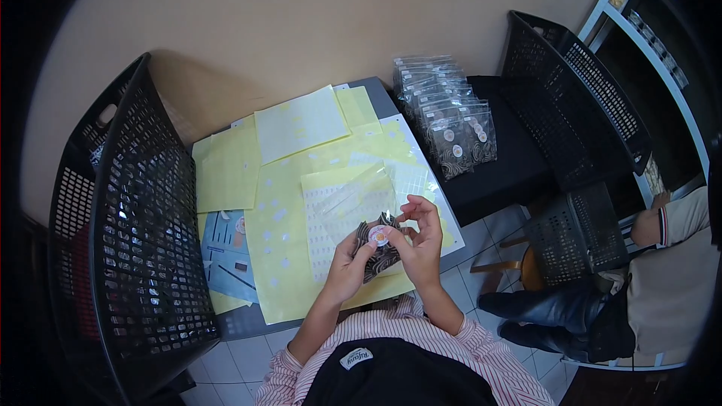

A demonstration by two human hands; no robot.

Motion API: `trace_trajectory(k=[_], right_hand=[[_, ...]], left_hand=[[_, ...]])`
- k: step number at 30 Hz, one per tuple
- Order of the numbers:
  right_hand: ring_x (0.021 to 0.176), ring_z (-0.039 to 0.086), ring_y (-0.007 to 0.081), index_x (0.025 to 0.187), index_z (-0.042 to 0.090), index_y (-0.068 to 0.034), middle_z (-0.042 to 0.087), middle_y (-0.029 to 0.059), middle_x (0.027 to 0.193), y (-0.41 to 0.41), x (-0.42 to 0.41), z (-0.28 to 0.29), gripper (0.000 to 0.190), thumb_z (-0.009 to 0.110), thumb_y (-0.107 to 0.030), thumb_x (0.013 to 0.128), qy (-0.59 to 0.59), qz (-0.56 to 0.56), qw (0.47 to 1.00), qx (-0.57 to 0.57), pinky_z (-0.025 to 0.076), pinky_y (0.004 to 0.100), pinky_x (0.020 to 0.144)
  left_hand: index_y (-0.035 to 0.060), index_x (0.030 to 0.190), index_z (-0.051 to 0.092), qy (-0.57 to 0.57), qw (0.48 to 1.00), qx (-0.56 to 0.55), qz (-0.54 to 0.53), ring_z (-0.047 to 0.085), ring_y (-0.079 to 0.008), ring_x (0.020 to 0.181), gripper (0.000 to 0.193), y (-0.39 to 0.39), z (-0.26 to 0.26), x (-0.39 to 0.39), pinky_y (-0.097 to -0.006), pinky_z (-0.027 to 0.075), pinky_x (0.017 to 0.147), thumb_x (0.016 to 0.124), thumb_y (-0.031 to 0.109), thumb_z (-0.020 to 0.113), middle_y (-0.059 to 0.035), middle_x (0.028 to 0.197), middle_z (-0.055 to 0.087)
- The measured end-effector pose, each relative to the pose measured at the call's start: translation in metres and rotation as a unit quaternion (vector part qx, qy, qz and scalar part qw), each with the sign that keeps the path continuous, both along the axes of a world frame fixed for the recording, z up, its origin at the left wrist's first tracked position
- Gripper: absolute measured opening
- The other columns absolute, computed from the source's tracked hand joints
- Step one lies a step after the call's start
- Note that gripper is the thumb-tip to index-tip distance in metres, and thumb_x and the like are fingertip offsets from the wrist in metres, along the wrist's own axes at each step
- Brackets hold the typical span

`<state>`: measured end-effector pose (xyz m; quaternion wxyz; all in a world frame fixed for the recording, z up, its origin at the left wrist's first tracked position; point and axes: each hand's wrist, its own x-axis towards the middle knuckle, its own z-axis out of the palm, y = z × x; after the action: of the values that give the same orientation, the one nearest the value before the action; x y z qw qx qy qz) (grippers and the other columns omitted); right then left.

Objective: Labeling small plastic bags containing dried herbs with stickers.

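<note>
Between both hands is a clear plastic pouch (372, 262) with dark, pale-striped pieces inside and its transparent top part reaching up and left. A round printed sticker (379, 235) sits on the front of it. My left hand (351, 262) grips the pouch's left side, thumb at the sticker's lower edge. On the other side my right hand (418, 237) holds the pouch, its thumb against the sticker's right edge and its other fingers curled. Below the pouch lies a sheet of small printed labels (321, 242), partly hidden by the pouch and the left hand.
Yellow backing sheets (282, 293) cover much of the grey table (237, 321). A tall black plastic crate (152, 225) stands at left. Filled pouches (451, 124) stand in rows on a black surface at right, beside another black crate (564, 84). Another person (671, 287) is at far right.
</note>
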<state>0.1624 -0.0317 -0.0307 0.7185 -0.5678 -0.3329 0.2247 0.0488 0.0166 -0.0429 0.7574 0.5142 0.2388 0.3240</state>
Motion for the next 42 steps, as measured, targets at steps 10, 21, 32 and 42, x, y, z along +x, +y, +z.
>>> trace_trajectory(k=[10, 21, 32, 42], right_hand=[[0.079, 0.048, 0.0112, 0.111, 0.044, -0.004, 0.048, 0.0065, 0.095, -0.006, 0.002, -0.005, 0.056, 0.072, -0.008, 0.062, -0.078, 0.008, 0.996, -0.048, 0.042, 0.0205, 0.057], [0.079, 0.054, 0.0122, 0.097, 0.057, -0.004, 0.056, 0.0048, 0.088, 0.027, 0.078, 0.008, 0.032, 0.068, -0.007, 0.067, -0.258, 0.119, 0.954, -0.097, 0.042, 0.0237, 0.061], [0.086, 0.055, 0.0271, 0.086, 0.063, 0.000, 0.056, 0.0125, 0.089, 0.176, 0.112, -0.045, 0.023, 0.067, -0.014, 0.067, -0.448, 0.064, 0.864, -0.221, 0.046, 0.0348, 0.074], [0.081, 0.056, 0.0274, 0.074, 0.063, -0.001, 0.058, 0.0130, 0.081, 0.197, 0.105, -0.058, 0.016, 0.067, -0.014, 0.065, -0.445, -0.019, 0.854, -0.269, 0.047, 0.0356, 0.069]], left_hand=[[-0.0027, 0.111, 0.049, 0.004, 0.999, -0.026, 0.040, 0.053, -0.0101, 0.086, 0.029, -0.004, -0.008, 0.008, -0.0230, 0.044, 0.077, 0.089, 0.016, 0.045, -0.0067, 0.099, 0.056], [-0.0010, 0.105, 0.050, -0.075, 0.959, -0.150, 0.228, 0.058, -0.0131, 0.076, 0.025, 0.020, -0.029, -0.011, -0.0253, 0.050, 0.067, 0.081, 0.004, 0.055, -0.0070, 0.089, 0.057], [0.0017, 0.101, 0.048, -0.066, 0.950, -0.132, 0.276, 0.059, -0.0187, 0.076, 0.027, 0.067, -0.033, -0.054, -0.0308, 0.053, 0.065, 0.076, -0.004, 0.054, -0.0104, 0.087, 0.057], [0.0012, 0.105, 0.046, -0.060, 0.948, -0.171, 0.260, 0.059, -0.0195, 0.077, 0.028, 0.077, -0.040, -0.050, -0.0310, 0.052, 0.067, 0.078, 0.002, 0.053, -0.0123, 0.089, 0.057]])
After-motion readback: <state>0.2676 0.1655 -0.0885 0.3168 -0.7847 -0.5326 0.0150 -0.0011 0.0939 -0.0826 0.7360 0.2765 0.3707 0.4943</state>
